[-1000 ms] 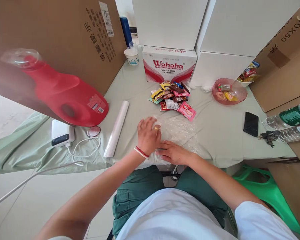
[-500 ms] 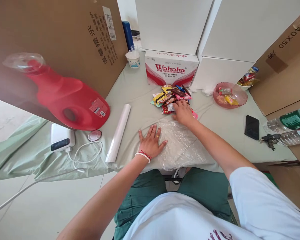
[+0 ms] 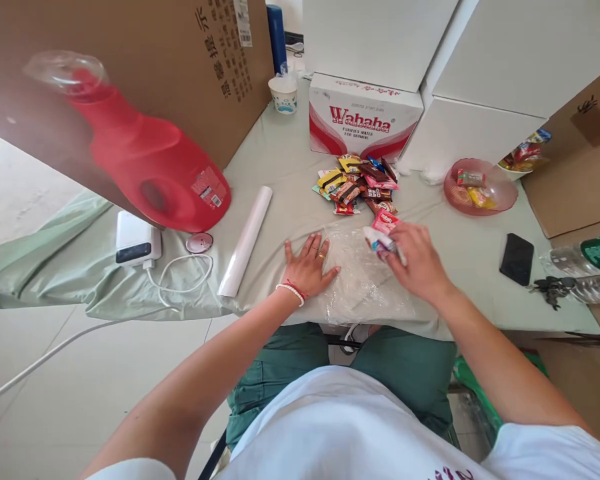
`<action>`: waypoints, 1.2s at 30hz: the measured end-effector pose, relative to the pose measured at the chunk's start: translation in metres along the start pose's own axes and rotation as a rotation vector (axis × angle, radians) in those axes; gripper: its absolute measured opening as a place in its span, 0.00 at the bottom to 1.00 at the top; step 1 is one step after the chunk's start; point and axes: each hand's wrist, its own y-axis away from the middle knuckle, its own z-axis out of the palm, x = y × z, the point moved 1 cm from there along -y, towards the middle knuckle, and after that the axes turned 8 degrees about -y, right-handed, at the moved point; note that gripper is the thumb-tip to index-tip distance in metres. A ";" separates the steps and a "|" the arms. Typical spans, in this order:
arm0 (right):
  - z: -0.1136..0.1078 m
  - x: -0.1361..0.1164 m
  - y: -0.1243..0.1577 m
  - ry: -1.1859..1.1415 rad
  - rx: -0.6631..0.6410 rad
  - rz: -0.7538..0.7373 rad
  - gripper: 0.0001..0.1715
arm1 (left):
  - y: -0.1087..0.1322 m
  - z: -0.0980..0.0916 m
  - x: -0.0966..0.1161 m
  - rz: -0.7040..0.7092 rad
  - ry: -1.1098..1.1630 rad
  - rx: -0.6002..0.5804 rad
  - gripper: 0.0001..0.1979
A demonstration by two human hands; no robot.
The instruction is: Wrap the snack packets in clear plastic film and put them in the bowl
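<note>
My left hand (image 3: 309, 267) lies flat with spread fingers on the left edge of a clear plastic bag (image 3: 363, 283) spread on the table. My right hand (image 3: 411, 261) hovers over the bag's right part, fingers closed on a small snack packet (image 3: 381, 243) with white and pink wrapping. Just beyond the bag lies a pile of snack packets (image 3: 359, 187) in mixed colours, with a pink packet (image 3: 384, 221) at its near edge.
A white roll (image 3: 247, 239) lies left of the bag. A red jug (image 3: 145, 163), a power bank (image 3: 135, 245) with cable, a Wahaha box (image 3: 364, 120), a pink bowl (image 3: 480, 189), a phone (image 3: 517, 259), keys (image 3: 550, 291) and bottles (image 3: 593, 267) surround the green-clothed table (image 3: 280, 167).
My right hand reached from the bag's near edge to the snack pile, then drew back over the bag holding a packet. My left hand flattened on the bag's left edge.
</note>
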 end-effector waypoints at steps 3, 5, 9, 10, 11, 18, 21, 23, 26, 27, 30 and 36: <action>0.041 -0.012 0.027 0.082 -0.164 -0.070 0.14 | 0.001 0.000 0.001 0.001 -0.006 0.021 0.38; 0.066 -0.010 0.041 0.050 -0.210 -0.079 0.18 | 0.004 -0.003 0.003 -0.024 -0.008 0.042 0.37; 0.090 0.003 0.056 -0.068 -0.158 -0.064 0.21 | 0.017 -0.012 0.004 -0.030 -0.034 0.170 0.36; 0.091 0.005 0.057 -0.087 -0.158 -0.065 0.21 | 0.021 -0.014 0.003 0.020 -0.041 0.189 0.34; 0.090 0.007 0.056 -0.103 -0.165 -0.066 0.20 | 0.024 -0.015 0.002 0.101 -0.041 0.181 0.31; 0.056 0.002 0.072 -0.180 -0.081 -0.065 0.24 | 0.060 -0.023 -0.030 0.526 0.150 -0.032 0.28; 0.041 0.001 0.107 -0.214 -0.048 -0.092 0.32 | 0.086 -0.023 -0.031 0.541 0.181 0.009 0.32; 0.039 0.003 0.132 -0.188 -0.057 -0.068 0.35 | 0.099 -0.018 -0.023 0.558 0.162 0.012 0.30; 0.043 0.010 0.154 -0.115 -0.099 0.024 0.26 | 0.105 -0.004 -0.008 0.498 0.123 0.028 0.17; 0.043 0.013 0.157 -0.116 -0.113 0.042 0.23 | 0.104 -0.001 -0.004 0.457 0.134 0.045 0.15; 0.038 0.021 0.151 -0.209 -0.147 0.041 0.18 | 0.095 0.000 -0.003 0.326 0.254 0.107 0.16; 0.012 0.045 0.114 -0.294 -0.262 0.178 0.19 | 0.038 -0.019 -0.014 0.133 0.318 0.125 0.22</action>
